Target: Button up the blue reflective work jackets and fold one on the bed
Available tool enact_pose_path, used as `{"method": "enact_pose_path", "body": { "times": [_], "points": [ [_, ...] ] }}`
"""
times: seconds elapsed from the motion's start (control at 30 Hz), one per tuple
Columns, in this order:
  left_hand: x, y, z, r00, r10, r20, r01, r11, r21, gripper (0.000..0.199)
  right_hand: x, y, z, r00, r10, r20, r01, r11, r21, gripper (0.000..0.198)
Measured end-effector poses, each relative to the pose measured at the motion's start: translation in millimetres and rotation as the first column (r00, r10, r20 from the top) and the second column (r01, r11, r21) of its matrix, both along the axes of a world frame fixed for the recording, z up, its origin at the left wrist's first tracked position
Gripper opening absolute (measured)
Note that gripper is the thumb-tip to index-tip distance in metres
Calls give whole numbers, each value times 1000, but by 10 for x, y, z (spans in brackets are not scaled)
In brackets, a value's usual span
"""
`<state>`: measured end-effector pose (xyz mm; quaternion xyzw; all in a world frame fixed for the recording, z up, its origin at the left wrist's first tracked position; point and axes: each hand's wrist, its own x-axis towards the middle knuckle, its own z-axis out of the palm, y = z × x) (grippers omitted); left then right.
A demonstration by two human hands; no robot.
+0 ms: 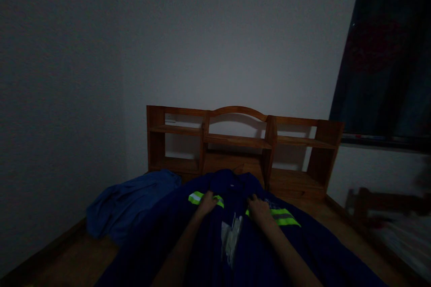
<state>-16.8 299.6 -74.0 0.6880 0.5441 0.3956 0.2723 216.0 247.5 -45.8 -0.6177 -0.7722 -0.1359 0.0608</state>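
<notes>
A dark blue work jacket (232,190) lies spread out in front of me, its collar at the far end and its sleeves running out to both sides. Yellow-green and silver reflective strips cross its chest. On the left front panel, my left hand (208,202) is closed on the cloth beside the strip. Across the front opening, my right hand (259,210) has its fingers curled into the other panel, at the inner end of that strip. Between my forearms, a pale, crinkled patch (231,238) shows at the opening; the dim light hides what it is.
A crumpled lighter-blue cloth (134,202) lies at the left on the wooden surface (77,251). Behind the jacket stands a wooden headboard with shelves (237,141) against the white wall (215,54). A dark window (384,63) and a wooden frame (387,202) are at the right.
</notes>
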Motion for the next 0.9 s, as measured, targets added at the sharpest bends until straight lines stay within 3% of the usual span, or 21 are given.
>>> {"method": "enact_pose_path", "body": {
  "times": [0.13, 0.23, 0.3, 0.37, 0.47, 0.53, 0.7, 0.8, 0.9],
  "points": [
    [167, -129, 0, 945, 60, -322, -40, 997, 68, 45, 367, 163, -128, 979, -13, -202, 32, 996, 89, 49],
    [224, -273, 116, 875, 166, -454, -78, 975, 206, 35, 568, 216, -123, 842, 162, -515, -6, 957, 290, 36],
    [249, -374, 209, 803, 235, -547, -60, 946, 319, 33, 628, 227, -82, 736, 279, -617, -28, 923, 383, 24],
    [275, -454, 268, 731, 254, -634, -62, 949, 310, 43, 636, 234, -44, 689, 316, -652, -44, 917, 397, 16],
    [305, -506, 279, 676, 209, -707, -155, 978, 141, 42, 582, 248, -31, 699, 264, -665, -36, 941, 336, 15],
    [311, -503, 266, 654, 196, -730, -189, 978, 93, 36, 518, 248, -51, 716, 223, -661, -44, 960, 277, 19],
    [294, -479, 259, 641, 225, -734, -206, 971, 117, 30, 347, 145, -121, 805, 202, -557, -135, 978, 158, 31],
    [299, -479, 252, 644, 230, -730, -214, 970, 117, 42, 274, 51, -112, 878, 222, -423, -171, 973, 155, 47],
    [323, -471, 240, 669, 241, -703, -222, 968, 121, 44, 210, -19, -53, 912, 274, -306, -229, 958, 173, 49]
  ]
}}
